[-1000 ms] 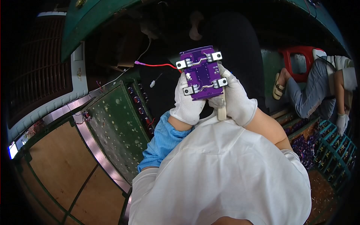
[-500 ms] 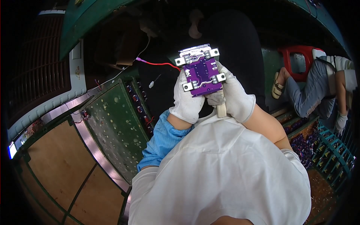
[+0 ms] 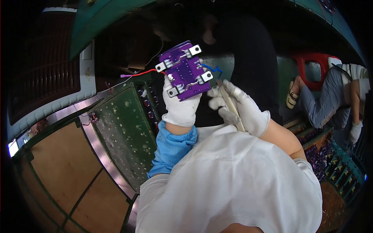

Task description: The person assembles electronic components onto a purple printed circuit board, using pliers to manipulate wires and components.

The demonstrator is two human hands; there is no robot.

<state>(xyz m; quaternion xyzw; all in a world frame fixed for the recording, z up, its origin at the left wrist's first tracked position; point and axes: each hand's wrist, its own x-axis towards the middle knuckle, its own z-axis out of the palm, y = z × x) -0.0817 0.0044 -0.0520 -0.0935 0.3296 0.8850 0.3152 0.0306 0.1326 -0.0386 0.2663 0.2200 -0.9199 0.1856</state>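
Note:
My gloved left hand [image 3: 180, 108] grips a purple circuit board [image 3: 184, 72] from below, its fingers mostly hidden behind it. Several silver metal tabs with holes stick out at the board's sides, joined by shiny solder lines. A red wire [image 3: 143, 72] leaves the left side, and a blue wire [image 3: 213, 69] leaves the right. Just right of the board, my gloved right hand [image 3: 248, 110] is closed around a flat beige stick-like tool [image 3: 230, 103]. The tool's upper tip points toward the blue wire, apart from the board.
To the left is a green speckled panel [image 3: 122, 128] beside brown boards [image 3: 62, 163]. A slatted brown unit [image 3: 42, 70] stands at the far left. At right, another person [image 3: 334, 93] sits near a red stool [image 3: 311, 81]; below are racks of small parts [image 3: 342, 167].
My left hand has moved the board left and tilted it. My right hand has come away from the board, with the beige tool raised. The blue wire now shows.

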